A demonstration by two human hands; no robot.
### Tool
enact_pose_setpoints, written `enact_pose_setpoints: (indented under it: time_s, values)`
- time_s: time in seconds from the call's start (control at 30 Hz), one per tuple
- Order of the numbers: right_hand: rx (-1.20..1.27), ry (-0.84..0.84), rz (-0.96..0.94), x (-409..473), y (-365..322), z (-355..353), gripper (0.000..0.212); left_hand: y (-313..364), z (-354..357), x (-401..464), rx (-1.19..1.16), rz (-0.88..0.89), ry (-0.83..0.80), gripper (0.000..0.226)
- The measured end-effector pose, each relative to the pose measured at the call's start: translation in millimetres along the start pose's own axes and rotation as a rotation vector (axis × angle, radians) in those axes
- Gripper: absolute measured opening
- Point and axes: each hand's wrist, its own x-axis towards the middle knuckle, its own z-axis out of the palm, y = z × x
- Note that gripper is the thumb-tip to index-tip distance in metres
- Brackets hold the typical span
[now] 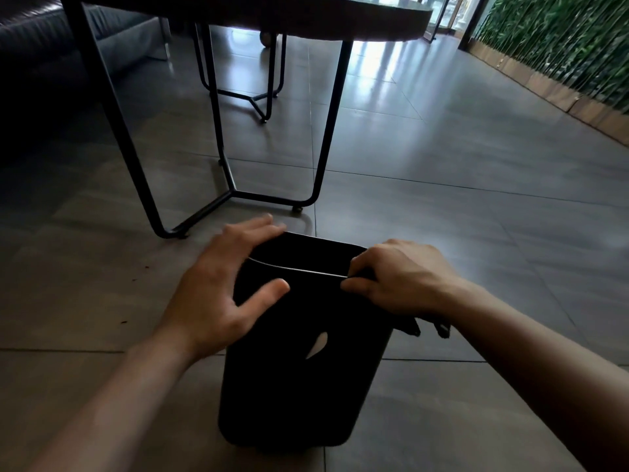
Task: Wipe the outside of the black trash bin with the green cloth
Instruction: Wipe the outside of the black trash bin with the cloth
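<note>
Black trash bin [299, 376] stood on floor [476, 233] between your hands — left hand [218, 287] spread against rim corner, fingers relaxed; right hand [398, 277] pinched opposite rim, dark cloth [413, 327] under it.

two bare forearms, no sleeves; hands [218, 287] without rings.
</note>
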Motion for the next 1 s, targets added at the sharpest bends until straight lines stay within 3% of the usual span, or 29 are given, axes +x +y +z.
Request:
enact_pose_setpoints:
  time_s: [0.1,0.2,0.5,0.6,0.7,0.8,0.93,1.0]
  values:
    - [-0.028,-0.056,0.061,11.2,-6.7,-8.7,0.027,-1.5,19.3,0.7,0.162,0.063,-0.146,0.067]
    - [-0.014,-0.012,0.086,17.3,-10.9,-5.4,0.028,-12.1,23.5,1.8,0.267,0.059,-0.172,0.072]
    - [0.325,0.325,-0.002,-8.0,-26.8,29.3,0.046,-28.9,12.0,-3.9,0.249,-0.101,-0.095,0.076]
    - [0.607,0.516,0.002,-24.4,-29.8,37.0,0.049,-27.5,13.1,-4.0,0.241,-0.102,-0.088,0.075]
    - [0.698,0.757,-0.055,-27.3,-46.1,45.8,0.044,-27.6,14.4,-0.3,0.248,-0.119,-0.115,0.074]
    - [0.581,0.823,-0.199,-17.0,-67.8,71.8,0.037,-29.2,11.5,1.2,0.226,-0.158,-0.134,0.073]
    - [0.078,0.652,-0.314,-19.5,-78.2,142.3,0.053,-30.7,11.2,0.3,0.211,-0.158,-0.125,0.073]
    - [-0.047,0.587,-0.409,-30.9,-77.6,172.5,0.058,-30.0,11.3,1.4,0.2,-0.162,-0.127,0.074]
